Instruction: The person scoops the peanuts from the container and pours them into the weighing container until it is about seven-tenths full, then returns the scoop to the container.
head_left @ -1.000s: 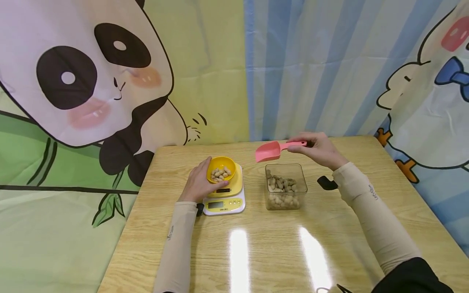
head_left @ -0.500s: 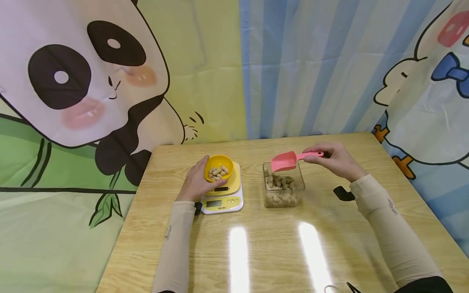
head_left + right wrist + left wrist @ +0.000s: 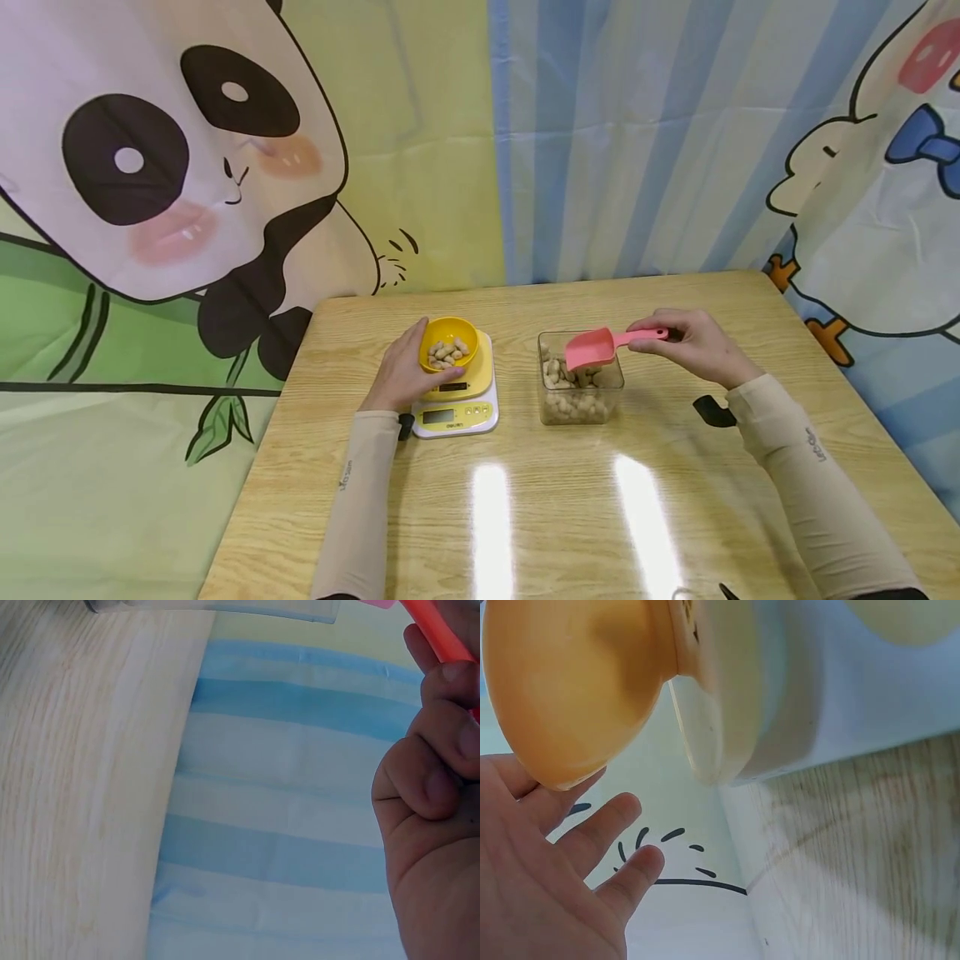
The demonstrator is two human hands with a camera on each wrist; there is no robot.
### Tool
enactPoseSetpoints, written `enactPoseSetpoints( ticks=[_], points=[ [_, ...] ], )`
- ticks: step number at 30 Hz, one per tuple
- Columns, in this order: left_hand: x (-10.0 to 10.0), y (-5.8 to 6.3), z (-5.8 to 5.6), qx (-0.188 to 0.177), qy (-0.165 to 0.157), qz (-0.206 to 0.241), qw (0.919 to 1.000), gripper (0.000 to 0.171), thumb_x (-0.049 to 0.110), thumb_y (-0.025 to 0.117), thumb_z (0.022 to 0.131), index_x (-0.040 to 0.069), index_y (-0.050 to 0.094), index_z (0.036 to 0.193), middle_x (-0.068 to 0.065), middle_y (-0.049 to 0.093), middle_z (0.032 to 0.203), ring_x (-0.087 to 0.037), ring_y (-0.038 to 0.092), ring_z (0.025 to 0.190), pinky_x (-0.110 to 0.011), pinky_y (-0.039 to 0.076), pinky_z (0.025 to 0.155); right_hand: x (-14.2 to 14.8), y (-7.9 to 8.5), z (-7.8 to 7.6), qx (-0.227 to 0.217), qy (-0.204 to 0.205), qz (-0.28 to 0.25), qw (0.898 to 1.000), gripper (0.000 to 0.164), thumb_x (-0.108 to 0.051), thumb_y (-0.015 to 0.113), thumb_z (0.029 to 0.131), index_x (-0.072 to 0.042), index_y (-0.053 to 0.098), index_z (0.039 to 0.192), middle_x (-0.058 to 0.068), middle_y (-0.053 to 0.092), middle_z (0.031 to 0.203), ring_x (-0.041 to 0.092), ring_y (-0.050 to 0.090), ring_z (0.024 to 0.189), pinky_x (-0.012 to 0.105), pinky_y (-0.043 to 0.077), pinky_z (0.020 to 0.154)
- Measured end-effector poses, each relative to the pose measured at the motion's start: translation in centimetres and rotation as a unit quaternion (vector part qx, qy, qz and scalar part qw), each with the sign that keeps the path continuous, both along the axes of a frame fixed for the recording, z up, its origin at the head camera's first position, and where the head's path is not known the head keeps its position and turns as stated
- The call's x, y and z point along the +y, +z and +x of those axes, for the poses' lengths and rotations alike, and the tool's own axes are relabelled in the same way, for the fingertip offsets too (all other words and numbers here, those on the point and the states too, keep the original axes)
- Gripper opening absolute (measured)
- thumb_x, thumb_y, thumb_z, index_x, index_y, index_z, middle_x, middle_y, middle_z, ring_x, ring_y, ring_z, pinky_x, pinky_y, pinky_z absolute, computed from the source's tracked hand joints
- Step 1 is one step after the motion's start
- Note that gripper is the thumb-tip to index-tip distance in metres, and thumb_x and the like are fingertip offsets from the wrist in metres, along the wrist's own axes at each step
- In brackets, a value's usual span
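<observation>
Printed cloth (image 3: 375, 208) hangs behind the wood-grain counter (image 3: 555, 508): from the head camera I get a big panda to the left of the kitchen scale and blue stripes, then a bird with a blue bow tie, off to its right. My landmark is that scale (image 3: 474, 388), white with a yellow plate, its display on the side nearest the person. On its plate stands a yellow bowl (image 3: 444, 332) with a small heap of peanuts (image 3: 447, 353) inside. I see the left hand (image 3: 401, 375) at the scale's left, holding the bowl between fingers on its left side and a thumb along its near side. Just right of the scale, with bare counter between, stands a clear square container (image 3: 618, 398) partly filled with more peanuts (image 3: 576, 407). Farther right of the scale, the right hand (image 3: 693, 343) pinches the handle of a pink scoop (image 3: 591, 348), whose blade hangs over the container's mouth, pointing toward the scale. I can't be sure from here whether the blade's lip touches the peanuts.

On my left wrist feed, the bowl shows from outside, seated on the scale; one finger lies against it, while the next two fingers (image 3: 604, 823) reach out, spread apart and clear of it.

My right wrist feed catches the scoop's handle (image 3: 442, 631) gripped at the upper right, the other fingers (image 3: 424, 776) curled toward the palm, and the container's edge along the top.
</observation>
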State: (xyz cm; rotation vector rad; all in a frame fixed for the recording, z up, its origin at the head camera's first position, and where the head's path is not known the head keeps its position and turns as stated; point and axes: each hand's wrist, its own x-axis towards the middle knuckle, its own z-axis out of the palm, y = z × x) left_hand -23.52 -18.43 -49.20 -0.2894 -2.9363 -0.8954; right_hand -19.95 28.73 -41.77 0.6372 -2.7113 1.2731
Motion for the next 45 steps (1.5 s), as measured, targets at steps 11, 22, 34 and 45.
enactPoseSetpoints(
  ticks=[11,22,34,45],
  points=[
    [2.5,3.0,0.5,0.075,-0.055,-0.023,0.9954,0.129,0.086,0.064,0.071,0.019,0.007,0.165,-0.004,0.013,0.169,-0.024,0.014,0.154,-0.048,0.013,0.124,-0.2,-0.2,-0.5,0.039,0.041,0.03,0.998,0.02,-0.016,0.078,0.091,-0.022,0.078,0.11,-0.004,0.066,0.081,0.012,0.049,0.063,0.026,0.044,0.054],
    [9.1,4.3,1.3,0.081,-0.159,-0.047,0.9829,0.124,0.091,0.054,0.074,0.025,0.0,0.164,0.003,0.009,0.17,-0.014,0.004,0.155,-0.036,0.007,0.125,-0.1,-0.2,-1.2,0.059,0.061,0.045,0.995,0.018,-0.025,0.078,0.092,-0.027,0.077,0.109,-0.008,0.064,0.079,0.011,0.049,0.061,0.026,0.044,0.054],
    [13.1,2.6,1.9,0.041,-0.21,-0.068,0.9744,0.13,0.095,0.055,0.067,0.022,0.011,0.165,0.005,0.012,0.169,-0.011,0.004,0.154,-0.034,0.006,0.125,-0.6,0.8,-1.8,0.095,0.076,0.101,0.987,0.018,-0.026,0.079,0.091,-0.024,0.077,0.108,-0.015,0.059,0.075,0.007,0.046,0.058,0.025,0.042,0.051],
    [13.9,2.2,2.1,0.037,-0.209,-0.047,0.9761,0.124,0.092,0.06,0.067,0.023,0.023,0.163,0.001,0.023,0.167,-0.015,0.016,0.154,-0.036,0.012,0.125,-1.1,1.3,-1.8,0.114,0.102,0.122,0.981,0.015,-0.026,0.079,0.09,-0.023,0.078,0.104,-0.018,0.058,0.075,0.004,0.046,0.059,0.023,0.043,0.052]
  ],
)
